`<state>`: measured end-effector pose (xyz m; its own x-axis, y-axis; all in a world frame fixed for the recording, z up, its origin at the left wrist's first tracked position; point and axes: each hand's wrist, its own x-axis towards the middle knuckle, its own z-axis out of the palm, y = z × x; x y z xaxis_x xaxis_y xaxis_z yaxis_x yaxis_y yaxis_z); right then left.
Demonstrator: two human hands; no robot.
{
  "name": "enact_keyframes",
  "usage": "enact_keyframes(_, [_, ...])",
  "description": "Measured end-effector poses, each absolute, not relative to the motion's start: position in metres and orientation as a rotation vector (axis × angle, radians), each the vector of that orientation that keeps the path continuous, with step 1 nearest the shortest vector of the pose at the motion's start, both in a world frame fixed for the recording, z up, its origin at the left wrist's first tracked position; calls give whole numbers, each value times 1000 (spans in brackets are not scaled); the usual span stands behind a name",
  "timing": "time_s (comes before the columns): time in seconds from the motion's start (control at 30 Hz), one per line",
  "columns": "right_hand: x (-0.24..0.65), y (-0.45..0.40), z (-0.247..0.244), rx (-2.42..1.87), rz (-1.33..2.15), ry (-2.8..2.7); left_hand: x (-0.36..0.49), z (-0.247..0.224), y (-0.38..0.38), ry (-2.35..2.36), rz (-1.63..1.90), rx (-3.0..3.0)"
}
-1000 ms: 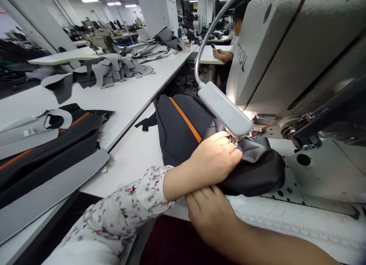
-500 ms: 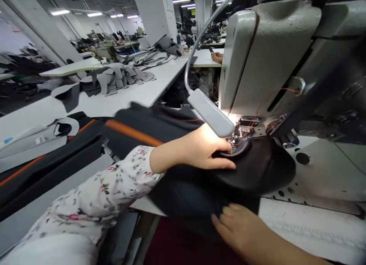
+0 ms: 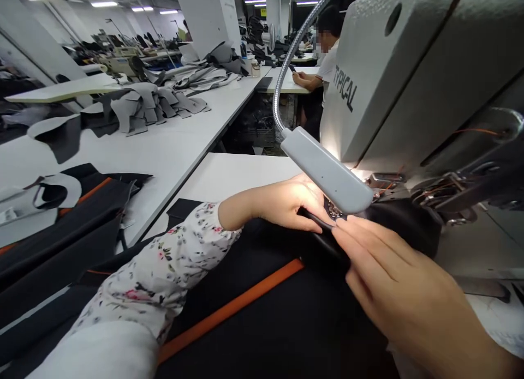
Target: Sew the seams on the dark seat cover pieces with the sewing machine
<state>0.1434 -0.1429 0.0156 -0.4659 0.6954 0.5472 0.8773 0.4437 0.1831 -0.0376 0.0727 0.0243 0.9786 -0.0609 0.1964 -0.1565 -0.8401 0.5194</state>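
A large black leather-like piece (image 3: 262,324) with an orange strip (image 3: 241,301) lies below the sewing machine (image 3: 376,90). Close to the needle area, my left hand (image 3: 286,205) pinches a folded edge of it between thumb and fingers. From the right, my right hand (image 3: 397,281) grips the same fold, its fingers pressed together and their tips almost meeting my left thumb. A grey lamp head (image 3: 327,169) on a flexible metal neck lights this spot and partly covers the presser foot.
Dark pieces with orange stripes (image 3: 82,215) lie on the white table (image 3: 180,144) at left. Grey cut pieces (image 3: 143,106) are heaped further back. A person (image 3: 327,46) sits at a table beyond the machine.
My right hand has risen from the lower part of the black piece to the fold beside my left hand. The orange strip now lies nearer me, and the view has shifted right.
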Motion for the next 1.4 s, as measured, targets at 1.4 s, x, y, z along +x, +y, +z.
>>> enact_keyframes(1.4, [193,-98,-25,-1392,-430,-2309,-47,-8,22,64,820,2877])
